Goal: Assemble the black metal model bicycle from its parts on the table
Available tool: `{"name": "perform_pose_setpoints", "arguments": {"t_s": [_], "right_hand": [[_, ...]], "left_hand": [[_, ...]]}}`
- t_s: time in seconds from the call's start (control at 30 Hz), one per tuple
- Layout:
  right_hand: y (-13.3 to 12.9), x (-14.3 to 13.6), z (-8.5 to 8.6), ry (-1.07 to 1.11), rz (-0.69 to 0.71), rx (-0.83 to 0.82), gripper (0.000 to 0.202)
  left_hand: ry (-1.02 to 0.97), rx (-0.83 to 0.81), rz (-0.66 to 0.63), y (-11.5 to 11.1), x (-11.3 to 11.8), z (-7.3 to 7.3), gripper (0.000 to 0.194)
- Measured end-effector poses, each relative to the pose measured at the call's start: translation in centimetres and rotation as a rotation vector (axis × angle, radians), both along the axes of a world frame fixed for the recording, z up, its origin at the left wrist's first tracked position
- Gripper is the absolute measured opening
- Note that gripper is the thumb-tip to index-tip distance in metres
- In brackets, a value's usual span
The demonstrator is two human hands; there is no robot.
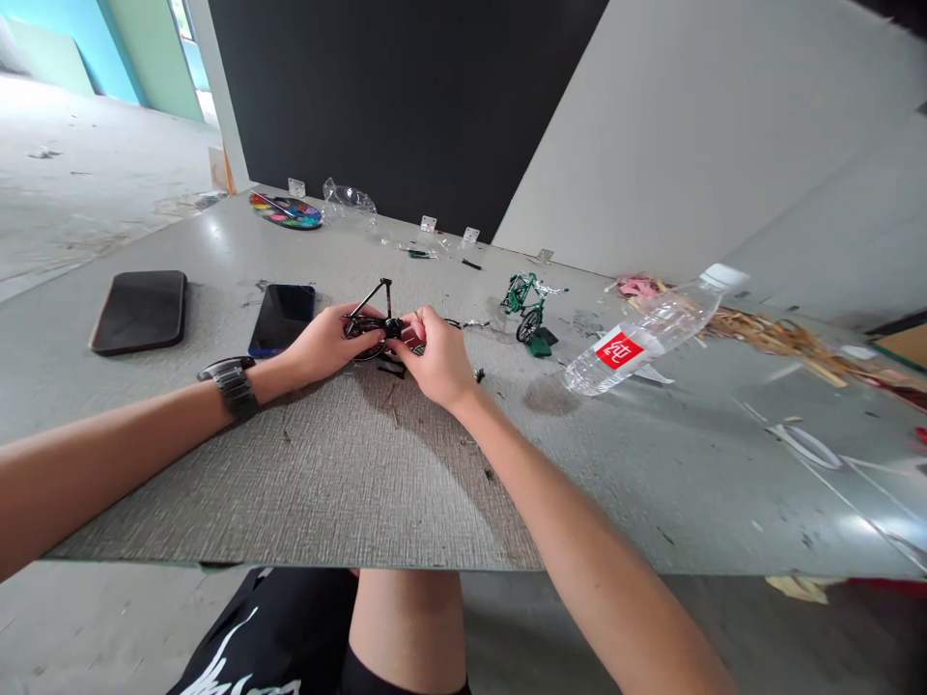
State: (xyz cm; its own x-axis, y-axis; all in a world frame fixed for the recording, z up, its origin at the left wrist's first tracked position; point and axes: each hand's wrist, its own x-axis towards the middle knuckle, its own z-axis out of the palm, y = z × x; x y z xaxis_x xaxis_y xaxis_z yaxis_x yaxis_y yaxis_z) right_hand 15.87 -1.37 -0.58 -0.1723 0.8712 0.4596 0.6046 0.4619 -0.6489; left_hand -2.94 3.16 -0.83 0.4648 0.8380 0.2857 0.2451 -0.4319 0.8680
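A black miniature bicycle (386, 301), only partly put together, is held upright just above the grey tabletop in both hands. My left hand (333, 338) is closed around its wheel end, with the thumb pressed near the dark middle part. On the other side, my right hand (438, 355) pinches at that same middle part with thumb and fingers; my fingertips hide what exactly they grip. Small dark loose parts (392, 369) lie right below the hands. To the right stands a green miniature bicycle (527, 301), apart from my hands.
A phone (282, 319) and a dark flat tablet-like object (139, 311) lie at left. Behind are a paint palette (287, 211) and clear plastic packaging (349, 199). A tilted water bottle (652, 333) is at right, near wood scraps (768, 330). A black panel (406, 97) rises behind.
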Motion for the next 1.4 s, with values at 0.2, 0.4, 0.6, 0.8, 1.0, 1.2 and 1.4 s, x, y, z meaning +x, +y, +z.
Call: {"name": "perform_pose_setpoints", "arguments": {"t_s": [0.2,0.4,0.6,0.8,1.0,1.2,1.4], "right_hand": [[-0.01,0.68,0.28,0.114,0.022,-0.032,0.038],[-0.01,0.18,-0.01,0.188,0.046,-0.022,0.038],[-0.19,-0.11,-0.08,0.243,0.051,0.025,0.037],[-0.15,-0.08,-0.08,0.194,0.023,0.008,0.036],[-0.28,0.07,0.02,0.21,0.012,-0.011,0.036],[-0.38,0.24,0.2,0.173,0.014,-0.021,0.038],[-0.36,0.42,0.08,0.155,0.044,-0.041,0.038]], "left_hand": [[-0.032,-0.078,-0.029,-0.32,0.11,0.29,0.031],[-0.062,-0.112,-0.017,-0.25,0.08,0.16,0.036],[-0.057,-0.117,-0.06,-0.03,0.04,0.01,0.037],[-0.045,-0.115,-0.071,-0.15,-0.07,0.26,0.036],[-0.046,-0.153,-0.159,0.01,-0.28,0.25,0.046],[-0.038,-0.203,-0.189,0.02,-0.39,0.57,0.031],[-0.058,-0.232,-0.138,-0.21,-0.26,0.79,0.031]]}}
